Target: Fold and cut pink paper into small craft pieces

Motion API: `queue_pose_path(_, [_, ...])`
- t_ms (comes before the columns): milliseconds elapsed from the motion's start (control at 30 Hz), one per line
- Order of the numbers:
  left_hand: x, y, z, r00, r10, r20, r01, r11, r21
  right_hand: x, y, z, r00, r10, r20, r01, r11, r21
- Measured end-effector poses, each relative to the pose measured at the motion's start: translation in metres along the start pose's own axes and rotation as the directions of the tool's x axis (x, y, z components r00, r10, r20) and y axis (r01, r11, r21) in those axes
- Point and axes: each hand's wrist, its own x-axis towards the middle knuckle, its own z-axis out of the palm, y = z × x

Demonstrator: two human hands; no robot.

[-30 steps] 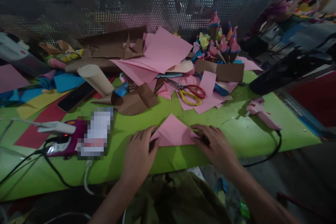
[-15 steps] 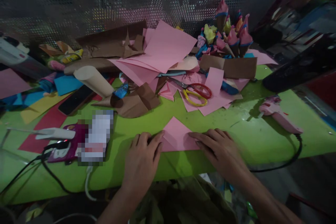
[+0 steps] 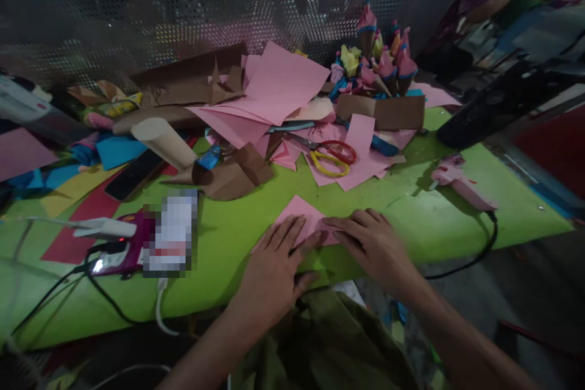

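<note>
A folded pink paper (image 3: 299, 211) lies near the front edge of the green table (image 3: 228, 244). My left hand (image 3: 274, 268) rests flat on its left part, fingers stretched out. My right hand (image 3: 372, 241) presses down on its right part with the fingers extended toward the left. The two hands almost meet over the paper, and only its upper tip shows.
Scissors with red and yellow handles (image 3: 331, 155) lie on loose pink sheets (image 3: 283, 85) behind. Brown paper scraps (image 3: 231, 173), a cream roll (image 3: 162, 140), paper cones (image 3: 381, 64) in a box, a pink glue gun (image 3: 459, 183) at right, another glue gun (image 3: 103, 228) and cables at left.
My left hand has slid right onto the pink paper, covering most of it. Both hands are now close together, and less of the paper shows.
</note>
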Motion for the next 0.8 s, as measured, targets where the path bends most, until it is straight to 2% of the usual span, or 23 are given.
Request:
queue_pose_path(133, [-0.002, 0.0, 0.0, 1.0, 0.007, 0.015, -0.007, 1.0, 0.02, -0.005, -0.012, -0.006, 0.993, -0.049, -0.108, 0.051, 0.998, 0.022])
queue_pose_path(233, [-0.001, 0.001, -0.001, 1.0, 0.007, 0.025, -0.008, 1.0, 0.024, -0.015, -0.021, -0.004, 0.979, -0.198, -0.048, 0.203, 0.972, 0.122])
queue_pose_path(300, [-0.001, 0.002, -0.002, 1.0, 0.006, 0.025, -0.007, 1.0, 0.019, -0.022, -0.023, 0.0, 0.969, -0.247, -0.007, 0.245, 0.956, 0.16])
queue_pose_path(500, [-0.011, -0.005, -0.004, 1.0, 0.024, 0.017, -0.025, 0.999, 0.043, -0.037, -0.015, 0.005, 0.968, -0.25, -0.024, 0.25, 0.958, 0.141])
queue_pose_path(800, [-0.062, -0.022, -0.008, 0.997, -0.05, -0.065, 0.062, 0.98, 0.191, -0.041, -0.014, 0.011, 0.972, -0.233, -0.027, 0.235, 0.962, 0.136])
